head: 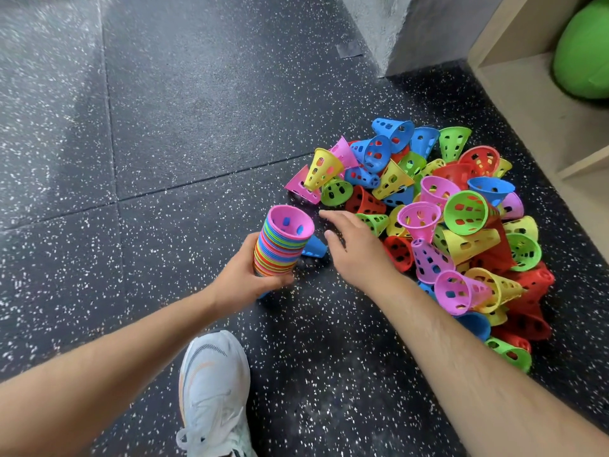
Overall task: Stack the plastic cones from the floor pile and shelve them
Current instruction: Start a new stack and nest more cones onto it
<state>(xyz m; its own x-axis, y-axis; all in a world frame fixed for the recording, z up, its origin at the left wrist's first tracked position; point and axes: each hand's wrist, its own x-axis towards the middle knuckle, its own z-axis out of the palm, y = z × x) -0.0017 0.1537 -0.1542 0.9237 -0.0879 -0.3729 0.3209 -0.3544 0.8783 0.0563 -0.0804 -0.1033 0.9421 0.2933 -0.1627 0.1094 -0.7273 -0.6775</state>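
With stacking under way, the cone stack (280, 245) is gripped at frame centre by the left hand (245, 270), while the empty, loosely spread right hand (352, 245) is held beside the floor pile (445, 225) at right, where another cone probably needs to be picked.

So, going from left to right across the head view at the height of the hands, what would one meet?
The left hand gripping the multicoloured stack of nested plastic cones → single blue plastic cone → open right hand → loose pile of perforated coloured plastic cones → pale wooden shelf unit.
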